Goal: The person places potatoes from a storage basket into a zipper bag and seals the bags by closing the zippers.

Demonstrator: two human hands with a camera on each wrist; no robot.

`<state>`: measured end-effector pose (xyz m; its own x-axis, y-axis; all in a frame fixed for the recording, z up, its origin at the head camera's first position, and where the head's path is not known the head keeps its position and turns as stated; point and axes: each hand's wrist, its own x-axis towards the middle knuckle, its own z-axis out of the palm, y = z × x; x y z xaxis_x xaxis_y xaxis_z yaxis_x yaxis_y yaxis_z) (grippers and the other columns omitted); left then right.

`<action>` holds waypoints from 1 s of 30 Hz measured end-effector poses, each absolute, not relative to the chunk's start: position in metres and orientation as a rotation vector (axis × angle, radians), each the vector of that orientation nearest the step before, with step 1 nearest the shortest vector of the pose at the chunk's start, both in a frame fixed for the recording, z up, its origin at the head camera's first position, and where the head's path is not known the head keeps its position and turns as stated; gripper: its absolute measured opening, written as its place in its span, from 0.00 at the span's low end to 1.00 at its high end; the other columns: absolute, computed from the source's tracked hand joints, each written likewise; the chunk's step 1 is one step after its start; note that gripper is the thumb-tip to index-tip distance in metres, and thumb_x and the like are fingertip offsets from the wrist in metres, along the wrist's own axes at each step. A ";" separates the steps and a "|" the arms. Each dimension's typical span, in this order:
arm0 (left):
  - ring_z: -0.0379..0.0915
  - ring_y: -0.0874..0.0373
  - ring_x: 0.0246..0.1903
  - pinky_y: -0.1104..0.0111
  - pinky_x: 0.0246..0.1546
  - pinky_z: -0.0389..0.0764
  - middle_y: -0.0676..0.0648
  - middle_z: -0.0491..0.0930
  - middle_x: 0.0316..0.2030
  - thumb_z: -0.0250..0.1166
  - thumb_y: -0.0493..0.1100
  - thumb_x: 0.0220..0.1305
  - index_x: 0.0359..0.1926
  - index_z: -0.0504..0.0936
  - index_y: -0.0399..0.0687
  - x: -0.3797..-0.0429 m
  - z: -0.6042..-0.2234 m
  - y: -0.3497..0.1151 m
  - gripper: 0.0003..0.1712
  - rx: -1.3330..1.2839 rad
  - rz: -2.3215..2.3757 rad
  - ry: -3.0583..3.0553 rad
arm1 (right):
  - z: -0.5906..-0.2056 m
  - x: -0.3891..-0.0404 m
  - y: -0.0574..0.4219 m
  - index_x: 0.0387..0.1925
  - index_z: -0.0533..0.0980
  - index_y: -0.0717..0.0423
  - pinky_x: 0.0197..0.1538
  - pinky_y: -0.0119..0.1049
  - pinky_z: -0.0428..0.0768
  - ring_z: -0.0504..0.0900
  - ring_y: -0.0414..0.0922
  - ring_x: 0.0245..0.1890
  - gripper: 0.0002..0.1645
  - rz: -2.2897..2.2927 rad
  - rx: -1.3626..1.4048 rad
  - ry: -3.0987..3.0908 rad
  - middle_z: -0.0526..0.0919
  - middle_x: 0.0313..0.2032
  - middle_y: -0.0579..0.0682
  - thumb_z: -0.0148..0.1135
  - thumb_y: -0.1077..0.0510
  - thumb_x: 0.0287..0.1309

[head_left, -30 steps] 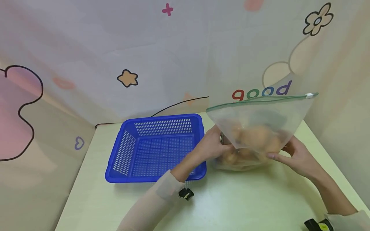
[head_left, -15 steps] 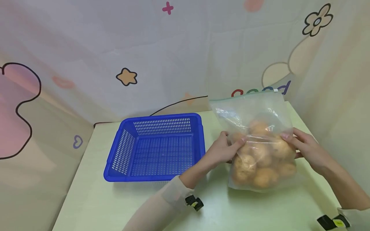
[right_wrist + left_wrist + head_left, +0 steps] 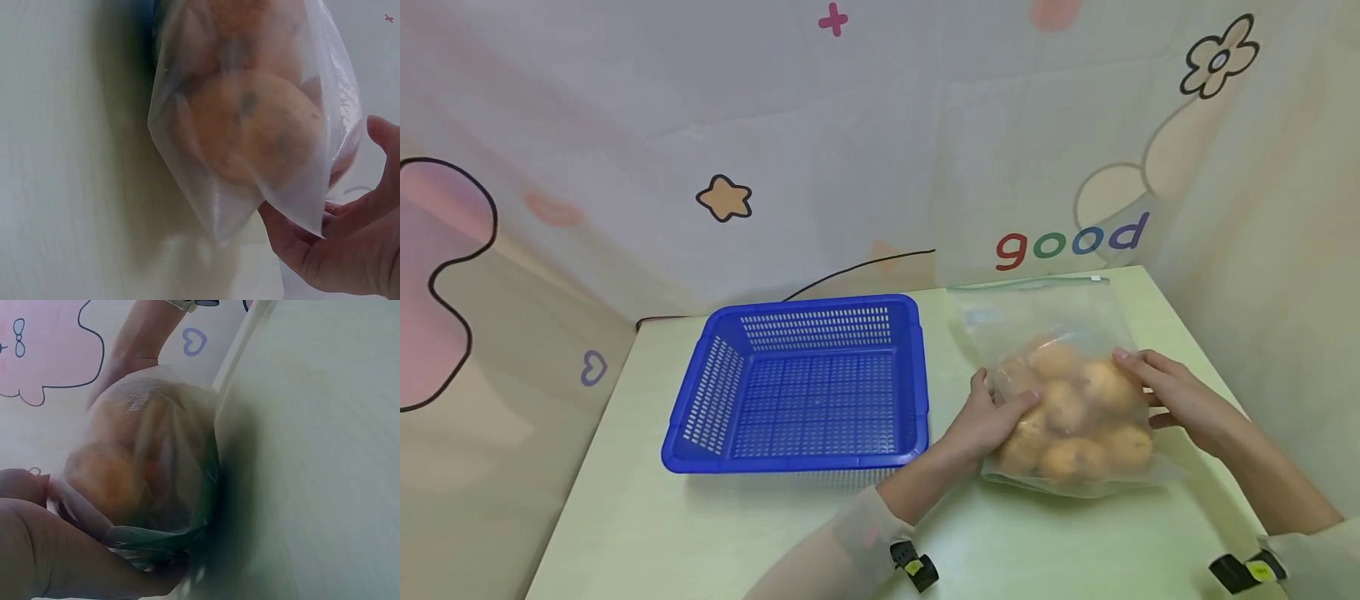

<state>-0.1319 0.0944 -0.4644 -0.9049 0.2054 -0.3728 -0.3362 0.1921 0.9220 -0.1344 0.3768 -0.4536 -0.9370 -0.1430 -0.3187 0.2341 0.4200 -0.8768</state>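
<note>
A clear slider zip bag [image 3: 1037, 312] filled with several potatoes [image 3: 1063, 408] lies at the right of the table, its green-edged top pointing to the back wall. My left hand [image 3: 988, 421] grips the bag's left side, thumb on the front and other fingers partly hidden. On the opposite side my right hand [image 3: 1187, 404] holds the bag's edge, its thumb over the upper right potato. In the left wrist view, potatoes [image 3: 106, 478] show blurred through the plastic above the left hand [image 3: 75, 550]. The right wrist view has the right hand [image 3: 350, 244] at a loose bag corner.
A blue plastic basket [image 3: 797, 464] with slotted walls stands left of the bag, nothing inside it. The pale table [image 3: 760, 533] meets a printed cloth backdrop [image 3: 850, 150] at the back and sides.
The bag, first tipped up with its top toward the camera, has been laid back and lowered toward the table, its top now nearer the wall. Both hands moved with it; the basket stayed.
</note>
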 end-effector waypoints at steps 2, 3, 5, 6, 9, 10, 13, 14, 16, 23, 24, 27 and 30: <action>0.60 0.42 0.76 0.51 0.76 0.63 0.34 0.64 0.76 0.72 0.62 0.65 0.84 0.49 0.45 -0.130 -0.467 0.094 0.60 -0.148 1.789 2.036 | -0.455 -0.135 0.374 0.55 0.67 0.58 0.42 0.45 0.86 0.85 0.43 0.44 0.27 -1.501 0.067 2.338 0.79 0.49 0.50 0.43 0.37 0.83; 0.61 0.41 0.76 0.51 0.76 0.63 0.33 0.64 0.76 0.71 0.62 0.65 0.84 0.49 0.45 -0.130 -0.469 0.094 0.60 -0.160 1.805 2.023 | -0.456 -0.135 0.373 0.55 0.67 0.58 0.43 0.45 0.86 0.84 0.44 0.45 0.27 -1.492 0.064 2.339 0.79 0.50 0.51 0.44 0.37 0.83; 0.61 0.40 0.75 0.50 0.75 0.64 0.31 0.64 0.75 0.71 0.62 0.66 0.84 0.49 0.44 -0.130 -0.471 0.093 0.59 -0.181 1.841 1.997 | -0.459 -0.136 0.369 0.54 0.67 0.58 0.44 0.46 0.85 0.82 0.45 0.45 0.27 -1.475 0.068 2.337 0.78 0.51 0.55 0.46 0.37 0.82; 0.62 0.40 0.75 0.51 0.75 0.64 0.30 0.65 0.75 0.71 0.63 0.66 0.84 0.50 0.43 -0.131 -0.471 0.092 0.59 -0.191 1.853 1.988 | -0.459 -0.136 0.368 0.55 0.67 0.59 0.44 0.46 0.85 0.82 0.45 0.46 0.28 -1.467 0.068 2.335 0.79 0.52 0.57 0.46 0.36 0.82; 0.64 0.42 0.74 0.52 0.75 0.66 0.29 0.66 0.73 0.71 0.64 0.66 0.83 0.50 0.42 -0.133 -0.471 0.092 0.59 -0.191 1.874 1.965 | -0.460 -0.137 0.367 0.58 0.66 0.61 0.46 0.46 0.84 0.82 0.48 0.49 0.32 -1.435 0.070 2.338 0.77 0.57 0.62 0.44 0.35 0.82; 0.65 0.42 0.73 0.52 0.74 0.66 0.30 0.67 0.73 0.70 0.64 0.67 0.83 0.50 0.42 -0.133 -0.471 0.092 0.59 -0.187 1.873 1.960 | -0.460 -0.137 0.367 0.59 0.65 0.62 0.46 0.46 0.84 0.82 0.49 0.49 0.33 -1.427 0.070 2.339 0.77 0.58 0.63 0.44 0.35 0.82; 0.66 0.44 0.72 0.53 0.73 0.68 0.30 0.67 0.73 0.69 0.64 0.67 0.83 0.49 0.41 -0.134 -0.470 0.092 0.59 -0.171 1.863 1.945 | -0.460 -0.137 0.369 0.62 0.63 0.64 0.47 0.46 0.84 0.82 0.51 0.51 0.35 -1.412 0.070 2.337 0.75 0.60 0.66 0.42 0.34 0.82; 0.66 0.44 0.73 0.53 0.73 0.68 0.30 0.66 0.73 0.69 0.64 0.67 0.83 0.49 0.42 -0.135 -0.469 0.092 0.59 -0.167 1.858 1.941 | -0.461 -0.137 0.370 0.62 0.63 0.65 0.47 0.45 0.84 0.82 0.51 0.52 0.36 -1.412 0.071 2.332 0.75 0.61 0.66 0.42 0.34 0.82; 0.66 0.44 0.73 0.53 0.73 0.68 0.31 0.66 0.74 0.69 0.64 0.67 0.83 0.48 0.42 -0.136 -0.469 0.092 0.59 -0.160 1.854 1.936 | -0.462 -0.138 0.372 0.64 0.62 0.65 0.48 0.45 0.84 0.82 0.52 0.52 0.37 -1.415 0.072 2.323 0.74 0.62 0.66 0.42 0.34 0.83; 0.67 0.43 0.72 0.53 0.73 0.69 0.31 0.66 0.74 0.69 0.63 0.68 0.84 0.47 0.42 -0.137 -0.468 0.093 0.59 -0.158 1.865 1.944 | -0.463 -0.139 0.382 0.73 0.56 0.70 0.49 0.43 0.86 0.80 0.53 0.54 0.45 -1.369 0.058 2.342 0.71 0.64 0.68 0.39 0.34 0.83; 0.67 0.43 0.72 0.53 0.73 0.68 0.31 0.66 0.74 0.69 0.63 0.67 0.84 0.47 0.43 -0.137 -0.468 0.092 0.59 -0.149 1.855 1.968 | -0.462 -0.139 0.384 0.74 0.55 0.71 0.49 0.43 0.86 0.81 0.54 0.54 0.46 -1.360 0.056 2.350 0.71 0.65 0.69 0.40 0.34 0.83; 0.63 0.40 0.74 0.50 0.74 0.67 0.33 0.62 0.76 0.69 0.64 0.66 0.85 0.47 0.46 -0.135 -0.464 0.089 0.60 -0.092 1.786 2.083 | -0.456 -0.139 0.390 0.77 0.52 0.72 0.50 0.45 0.88 0.82 0.57 0.55 0.48 -1.317 0.042 2.396 0.70 0.66 0.71 0.42 0.34 0.82; 0.62 0.40 0.75 0.47 0.73 0.68 0.38 0.57 0.79 0.66 0.66 0.67 0.86 0.45 0.50 -0.129 -0.453 0.083 0.59 0.042 1.674 2.250 | -0.446 -0.138 0.392 0.78 0.50 0.72 0.51 0.50 0.87 0.83 0.62 0.56 0.51 -1.198 0.016 2.526 0.70 0.66 0.74 0.45 0.33 0.81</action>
